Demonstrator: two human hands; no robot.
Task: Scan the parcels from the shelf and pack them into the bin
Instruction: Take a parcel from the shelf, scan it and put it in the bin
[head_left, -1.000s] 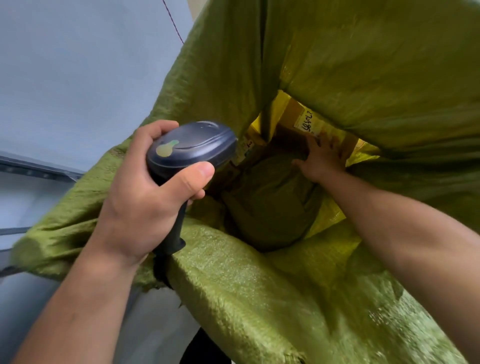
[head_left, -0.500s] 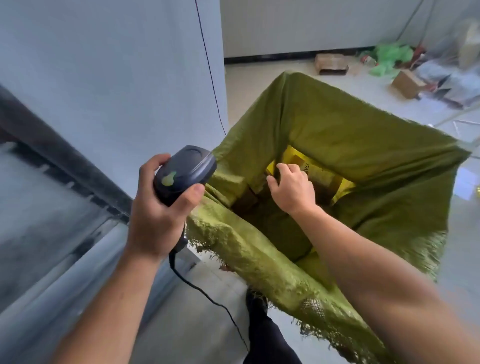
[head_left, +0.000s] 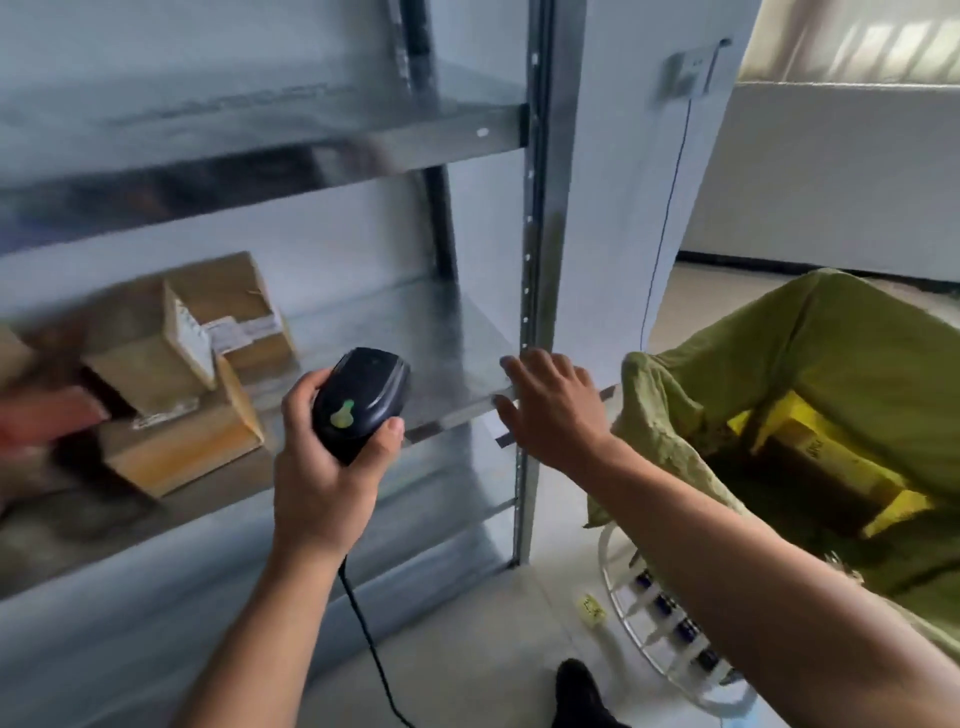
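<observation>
Fingers (head_left: 522, 370) of the right hand (head_left: 558, 415) are straight and spread, grasping nothing. The hand hangs directly in front of the shelf's upright post (head_left: 535, 249), at the level of the middle shelf board (head_left: 431, 332). The left hand (head_left: 327, 467) is clenched round the scanner (head_left: 363, 400), thumb on its near side, left of the post; the scanner's cable (head_left: 363, 623) trails down to the floor.

Change noted: half a second ago the right hand was down inside the green sack (head_left: 810, 343) on the yellow-taped parcel (head_left: 826, 462). It is now out and empty, and the view has swung from the sack to the shelf. The parcel remains in the sack, well right of the post. Judgement: that parcel is packed and the next cycle is starting, with the free hand likely heading for the shelf stock.

Remaining parcels (head_left: 192, 374), several brown cartons stacked untidily, sit on the board well left of the post.

Markings: the cartons carry white shipping labels, but motion blur makes them illegible. Dark writing on the packed parcel cannot be read. The scanner shows a yellow-green mark and no legible brand. A small yellow tag (head_left: 592, 608) lies on the floor right of the post's foot, text unreadable.
</observation>
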